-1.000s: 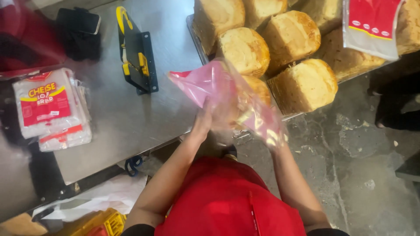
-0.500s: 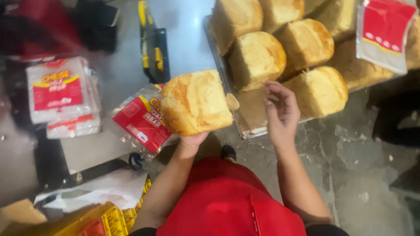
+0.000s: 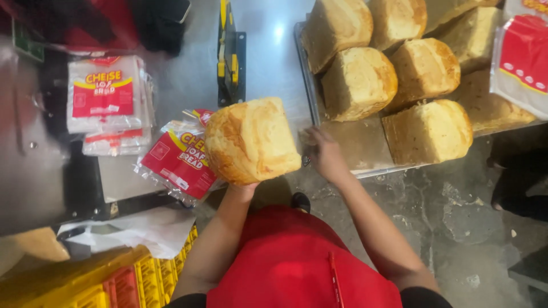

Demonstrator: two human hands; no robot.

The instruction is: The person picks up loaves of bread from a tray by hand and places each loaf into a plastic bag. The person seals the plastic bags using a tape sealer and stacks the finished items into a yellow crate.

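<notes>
My left hand [image 3: 242, 188] holds a golden bread loaf [image 3: 251, 140] from below, lifted in front of my chest; the loaf hides most of the hand. Just left of it a red-and-white printed plastic bag [image 3: 178, 162] lies at the steel table's edge; what it holds is unclear. My right hand [image 3: 324, 154] reaches forward with fingers spread and touches the near left corner of a metal tray [image 3: 359, 151]. It holds nothing. Several unwrapped loaves [image 3: 358, 82] stand on that tray.
A stack of flat printed bread bags [image 3: 105, 97] lies on the steel table [image 3: 268, 63] at left. A black-and-yellow tool [image 3: 231, 54] stands beside the tray. More printed bags [image 3: 522, 63] lie at the tray's right. A yellow crate [image 3: 114, 279] sits on the floor at lower left.
One second ago both hands held a plastic bag up. Since then the left hand has raised a bare loaf and the right hand has dropped to the tray's corner.
</notes>
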